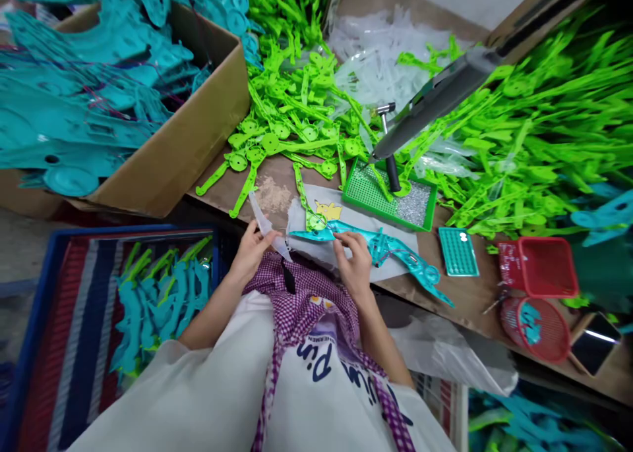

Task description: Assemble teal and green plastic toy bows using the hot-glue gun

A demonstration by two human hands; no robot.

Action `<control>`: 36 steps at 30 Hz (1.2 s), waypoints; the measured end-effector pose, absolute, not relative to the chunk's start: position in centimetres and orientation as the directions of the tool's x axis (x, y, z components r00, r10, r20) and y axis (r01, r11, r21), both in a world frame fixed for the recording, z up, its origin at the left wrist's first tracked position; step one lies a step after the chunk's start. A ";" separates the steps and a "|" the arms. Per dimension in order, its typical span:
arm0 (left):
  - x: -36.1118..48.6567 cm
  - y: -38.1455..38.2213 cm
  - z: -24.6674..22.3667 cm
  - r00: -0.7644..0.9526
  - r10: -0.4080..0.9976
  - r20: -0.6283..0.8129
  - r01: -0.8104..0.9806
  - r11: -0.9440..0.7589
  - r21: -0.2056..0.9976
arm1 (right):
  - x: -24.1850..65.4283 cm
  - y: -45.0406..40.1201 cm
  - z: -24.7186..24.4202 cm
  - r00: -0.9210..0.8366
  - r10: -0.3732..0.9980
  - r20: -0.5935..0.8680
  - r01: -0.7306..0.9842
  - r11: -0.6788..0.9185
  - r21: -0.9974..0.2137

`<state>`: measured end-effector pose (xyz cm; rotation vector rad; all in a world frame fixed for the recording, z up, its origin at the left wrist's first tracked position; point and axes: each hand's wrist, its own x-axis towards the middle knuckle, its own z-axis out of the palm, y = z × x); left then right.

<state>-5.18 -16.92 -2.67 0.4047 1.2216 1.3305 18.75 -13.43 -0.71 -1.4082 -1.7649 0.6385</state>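
My left hand (252,251) pinches a translucent whitish plastic piece (267,225) near the table's front edge. A long teal plastic part (395,244) lies on a pale sheet (306,244) in front of me, and a green plastic arm (302,192) reaches onto its left part. My right hand (355,259) is at the teal part, thumb and forefinger close together over its edge; whatever is between them is too small to make out. A yellow cartoon figure (328,210) shows on the sheet just behind the teal part.
Behind stand a green tray (430,223) of small metal pieces, a hammer (391,169), a grey tool (435,103) and green-part heaps (494,142). Left are a cardboard box (173,142) and blue crate (54,241); right, a teal tray (458,251) and red baskets (548,267).
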 end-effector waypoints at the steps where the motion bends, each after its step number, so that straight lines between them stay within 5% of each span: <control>1: -5.4 -16.7 -2.7 -0.216 0.875 -0.434 -0.503 0.281 0.817 | 18.7 -13.2 -0.9 -0.113 0.959 0.259 0.581 0.275 -0.766; 8: -5.6 -11.8 -3.4 -0.115 0.935 -0.336 -0.433 0.257 0.864 | 18.5 -11.7 -2.4 -0.090 0.970 0.227 0.618 0.234 -0.751; 21: -4.1 -7.1 -4.3 -0.031 0.911 -0.412 -0.290 0.386 0.876 | 18.4 -10.6 -6.8 -0.127 0.941 0.312 0.678 0.312 -0.665; 36: -3.1 -6.2 -3.1 -0.132 0.897 -0.421 -0.192 0.394 0.899 | 18.5 -10.2 -7.1 -0.183 0.925 0.334 0.662 0.367 -0.653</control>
